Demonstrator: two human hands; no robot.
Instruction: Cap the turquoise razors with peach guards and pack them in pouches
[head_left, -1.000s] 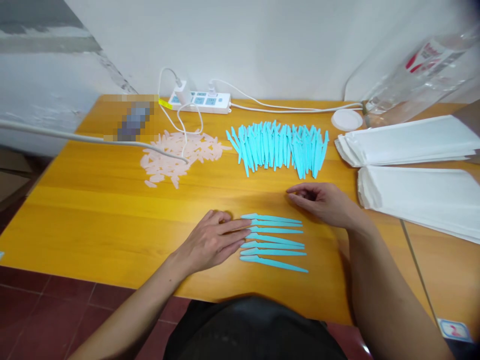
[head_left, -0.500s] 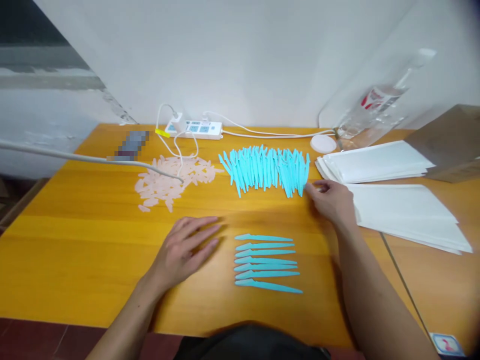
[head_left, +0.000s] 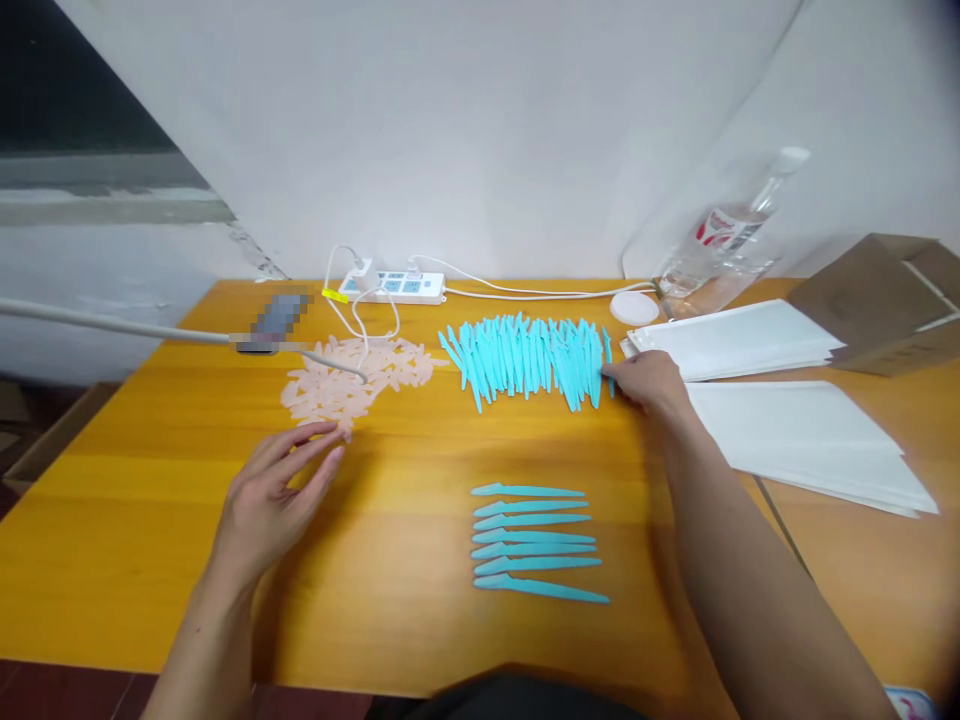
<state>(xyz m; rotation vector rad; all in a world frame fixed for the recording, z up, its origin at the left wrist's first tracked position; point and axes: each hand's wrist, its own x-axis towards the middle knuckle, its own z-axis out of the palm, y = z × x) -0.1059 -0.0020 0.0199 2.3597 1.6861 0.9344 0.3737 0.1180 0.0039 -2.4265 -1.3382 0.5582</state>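
Note:
Several turquoise knife-shaped pieces (head_left: 517, 355) lie side by side in a dense pile at the middle back. My right hand (head_left: 649, 385) is at the pile's right end, its fingers pinched on the lower end of one turquoise piece (head_left: 607, 348). Nearer to me, a column of several more turquoise pieces (head_left: 534, 537) lies flat, each pointing left to right. At the near edge of a heap of small pale pink pieces (head_left: 330, 385) is my left hand (head_left: 281, 480), fingers apart, with nothing seen in it.
Behind the pink heap are a white power strip (head_left: 401, 287), cables and a pixelated phone (head_left: 277, 320). White envelopes (head_left: 810, 430), a round white lid (head_left: 634, 308), a clear bottle (head_left: 720, 235) and a cardboard box (head_left: 881, 305) are on the right. A thick cable crosses the left side.
My left hand has moved left, from beside the turquoise column to the pink heap. My right hand has closed on the rightmost turquoise piece. The view has shifted slightly.

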